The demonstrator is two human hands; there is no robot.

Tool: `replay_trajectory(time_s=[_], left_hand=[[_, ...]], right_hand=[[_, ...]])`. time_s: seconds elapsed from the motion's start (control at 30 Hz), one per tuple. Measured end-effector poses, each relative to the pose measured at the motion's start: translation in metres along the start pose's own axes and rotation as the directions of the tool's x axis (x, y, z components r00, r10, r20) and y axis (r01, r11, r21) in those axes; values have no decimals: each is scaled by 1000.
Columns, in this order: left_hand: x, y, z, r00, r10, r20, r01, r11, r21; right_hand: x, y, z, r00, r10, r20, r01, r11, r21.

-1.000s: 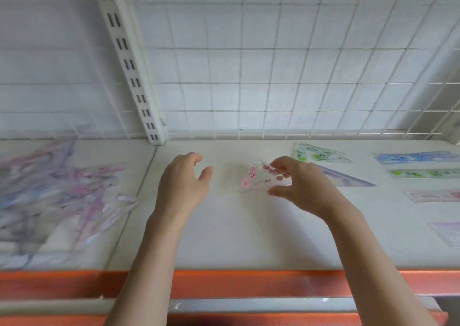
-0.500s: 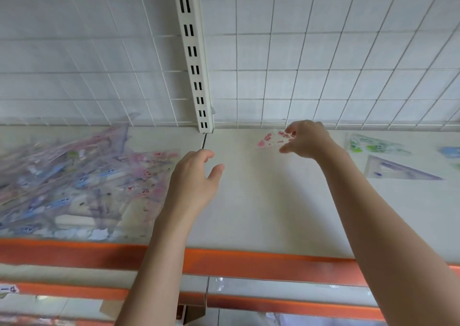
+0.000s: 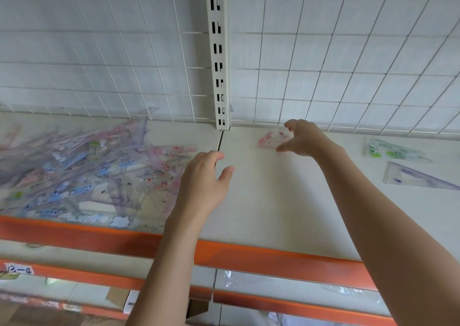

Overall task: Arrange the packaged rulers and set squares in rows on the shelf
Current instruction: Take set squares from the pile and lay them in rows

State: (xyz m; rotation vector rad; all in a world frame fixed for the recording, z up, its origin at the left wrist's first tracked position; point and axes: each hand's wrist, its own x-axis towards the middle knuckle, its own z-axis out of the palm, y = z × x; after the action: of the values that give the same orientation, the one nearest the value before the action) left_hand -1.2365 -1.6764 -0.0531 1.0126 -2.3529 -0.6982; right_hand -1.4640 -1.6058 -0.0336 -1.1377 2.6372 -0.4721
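Pink set square laid at the back of the shelf

The right hand [image 3: 302, 138] reaches over the pink set square [image 3: 271, 138] just right of the slotted upright [image 3: 219, 52], fingers spread, whether touching is unclear; the left hand [image 3: 202, 181] hovers relaxed, holding nothing, beside the heap of packaged rulers [image 3: 82, 174] left of the upright.

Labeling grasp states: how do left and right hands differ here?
The right hand reaches to the back of the shelf and touches the pink set square; the left hand is nearer the front and holds nothing. The right hand is beside the wire grid; the left hand is beside the loose pile. Both are palm-down with relaxed fingers.
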Motion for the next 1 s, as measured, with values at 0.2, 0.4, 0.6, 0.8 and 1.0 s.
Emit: replay_trajectory(time_s=[0.2, 0.4, 0.6, 0.8, 1.0], left_hand=[[-6, -7, -6, 1000, 14, 13, -15, 992, 124], [-18, -16, -21, 998, 35, 59, -46, 978, 202], [-23, -29, -54, 993, -96, 67, 69, 942, 330], [-29, -41, -73, 969, -210, 132, 146, 912, 383], [-38, -49, -62, 960, -202, 194, 108, 906, 409]], right_hand=[[-9, -2, 23, 982, -187, 26, 188, 982, -18], [-6, -2, 34, 983, -182, 7, 182, 983, -10], [-30, -44, 32, 927, -372, -50, 369, 928, -59], [-65, -97, 41, 806, -572, 152, 578, 816, 2], [-73, -109, 51, 811, -556, 181, 563, 826, 11]])
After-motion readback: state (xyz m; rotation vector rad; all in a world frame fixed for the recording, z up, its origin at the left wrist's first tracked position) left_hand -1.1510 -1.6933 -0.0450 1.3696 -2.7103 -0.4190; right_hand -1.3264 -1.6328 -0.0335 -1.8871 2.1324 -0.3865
